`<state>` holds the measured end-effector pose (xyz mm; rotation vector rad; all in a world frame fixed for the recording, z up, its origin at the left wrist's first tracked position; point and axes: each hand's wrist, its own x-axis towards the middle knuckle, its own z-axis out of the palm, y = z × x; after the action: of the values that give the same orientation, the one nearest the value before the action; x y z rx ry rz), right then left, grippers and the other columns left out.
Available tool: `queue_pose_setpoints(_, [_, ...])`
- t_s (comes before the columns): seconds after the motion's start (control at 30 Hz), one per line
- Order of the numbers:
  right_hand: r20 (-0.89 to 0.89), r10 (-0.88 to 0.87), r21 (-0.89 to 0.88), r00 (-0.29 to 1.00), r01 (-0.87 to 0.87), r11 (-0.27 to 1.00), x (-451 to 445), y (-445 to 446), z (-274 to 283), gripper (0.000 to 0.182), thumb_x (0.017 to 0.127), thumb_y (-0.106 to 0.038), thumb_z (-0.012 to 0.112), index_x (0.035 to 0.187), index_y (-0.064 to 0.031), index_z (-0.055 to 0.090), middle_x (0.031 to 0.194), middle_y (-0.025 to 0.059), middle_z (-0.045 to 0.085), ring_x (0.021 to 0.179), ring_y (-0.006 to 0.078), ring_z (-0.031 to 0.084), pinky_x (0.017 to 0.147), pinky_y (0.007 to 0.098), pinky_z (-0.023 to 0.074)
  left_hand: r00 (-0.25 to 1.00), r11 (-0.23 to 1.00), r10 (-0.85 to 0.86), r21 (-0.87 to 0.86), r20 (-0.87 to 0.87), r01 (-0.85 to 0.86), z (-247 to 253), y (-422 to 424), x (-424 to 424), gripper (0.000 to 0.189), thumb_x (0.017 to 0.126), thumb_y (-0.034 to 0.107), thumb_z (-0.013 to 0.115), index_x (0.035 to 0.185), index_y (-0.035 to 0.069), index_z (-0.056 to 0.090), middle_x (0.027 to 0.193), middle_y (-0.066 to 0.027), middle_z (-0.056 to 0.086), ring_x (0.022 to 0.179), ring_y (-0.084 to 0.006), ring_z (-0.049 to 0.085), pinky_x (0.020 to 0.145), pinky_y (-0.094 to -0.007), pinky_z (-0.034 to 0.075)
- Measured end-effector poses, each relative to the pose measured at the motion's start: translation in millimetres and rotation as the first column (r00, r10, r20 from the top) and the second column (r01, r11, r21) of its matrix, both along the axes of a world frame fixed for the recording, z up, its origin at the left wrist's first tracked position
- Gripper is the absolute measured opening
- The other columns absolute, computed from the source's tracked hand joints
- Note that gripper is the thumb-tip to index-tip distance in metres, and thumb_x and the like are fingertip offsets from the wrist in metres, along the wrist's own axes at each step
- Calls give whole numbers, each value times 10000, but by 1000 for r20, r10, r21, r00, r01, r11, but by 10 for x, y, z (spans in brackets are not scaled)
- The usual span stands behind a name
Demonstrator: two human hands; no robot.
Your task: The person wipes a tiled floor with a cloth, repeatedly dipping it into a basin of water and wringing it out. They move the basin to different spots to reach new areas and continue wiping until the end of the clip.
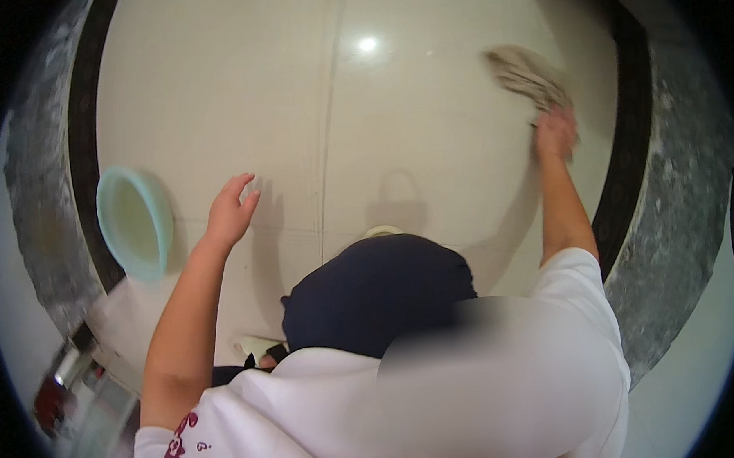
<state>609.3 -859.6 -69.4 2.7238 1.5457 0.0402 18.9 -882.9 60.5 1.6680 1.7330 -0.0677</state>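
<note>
Low over the cream tiled floor (244, 81), my right hand (556, 132) grips one end of a beige-brown cloth (526, 74). The cloth trails away up and to the left, blurred by motion; whether all of it touches the tiles I cannot tell. My left hand (234, 210) hangs in the air with thumb and fingers apart and nothing in it. To its left, a pale turquoise plastic basin (164, 219) stands on the floor with what looks like cloudy liquid inside.
Dark border strips (633, 125) edge the floor on both sides, with rough grey bands (46, 206) beyond. My light slipper (255, 347) shows behind my bent knee in dark trousers (376, 290). Blurred household items (79, 401) are at the lower left.
</note>
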Motion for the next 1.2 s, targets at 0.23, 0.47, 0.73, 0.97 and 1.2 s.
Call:
queue_pose_setpoints(0.23, [-260,-304,-210,917,253,944,-796,1022,174,604,852,-438,363,1407,-245,221,1479,99,105,1326,364,175,1045,506,224,992,990,-117,-80,-39,114,252,-556,-1376,338,836,196,565,1145,62,538,1203,-157,516,1087,-332,498,906,-363,416])
queue_pose_setpoints(0.47, [-161,611,-270,775,-630,728,-3101,1690,68,544,854,-369,421,1374,-343,262,1485,51,117,1325,369,172,980,588,260,920,959,206,-118,-334,-257,463,-1572,-2467,385,837,223,570,1187,70,525,1216,-148,521,1113,-296,496,931,-354,400])
queue_pose_setpoints(0.73, [-580,780,-92,-236,-932,-351,-5189,-142,599,475,700,-93,579,1163,-199,555,1311,76,394,1128,319,441,901,396,415,964,917,99,-354,-247,-185,-41,-2440,-2744,396,841,246,546,1204,92,513,1207,-142,524,1128,-292,476,945,-377,391])
queue_pose_setpoints(0.97, [-879,-392,-262,272,-962,-81,-5743,-687,1663,512,729,-69,507,1240,-90,498,1162,134,529,1025,251,536,870,351,440,928,885,213,-343,-304,-316,-593,-2447,-2802,698,789,281,615,1366,118,259,1410,-207,225,1204,-393,387,986,-413,361])
queue_pose_setpoints(1.2, [-820,-489,-160,-299,-700,696,-5174,-598,2671,633,729,-186,476,1296,63,342,1283,218,427,1181,315,436,1005,405,343,908,698,25,-642,-419,-316,-688,-1989,-2650,1160,672,500,706,1404,165,-130,1430,-294,-38,1270,-517,185,1025,-493,274])
